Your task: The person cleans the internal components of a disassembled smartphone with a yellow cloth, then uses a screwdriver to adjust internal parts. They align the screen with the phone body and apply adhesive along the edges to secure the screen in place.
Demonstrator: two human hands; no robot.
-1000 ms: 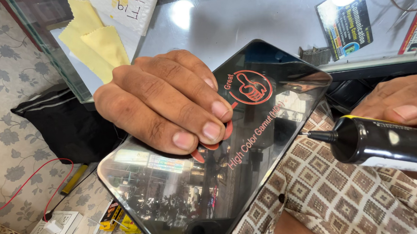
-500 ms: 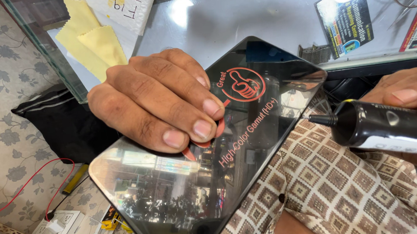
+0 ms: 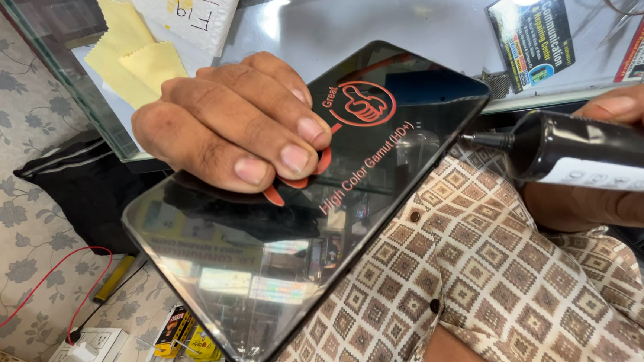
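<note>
1. Head view: the left hand [image 3: 233,127] grips a flat black glossy phone screen panel [image 3: 301,204], fingers curled over its upper left edge, holding it tilted above a brown-and-cream patterned fabric [image 3: 507,281].
2. At the panel's right corner, the right hand [image 3: 626,162] wraps a black glue tube [image 3: 596,153], its nozzle tip just touching the panel's edge.
3. Behind the panel lies a glass counter [image 3: 401,19]; yellow cloths [image 3: 132,55] rest at its left.

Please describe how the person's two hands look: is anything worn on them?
Both hands are bare: no gloves, rings or watch show. The left hand has short, trimmed nails. The right hand shows little beyond a thumb with a short nail. No sleeve shows at either wrist.
</note>
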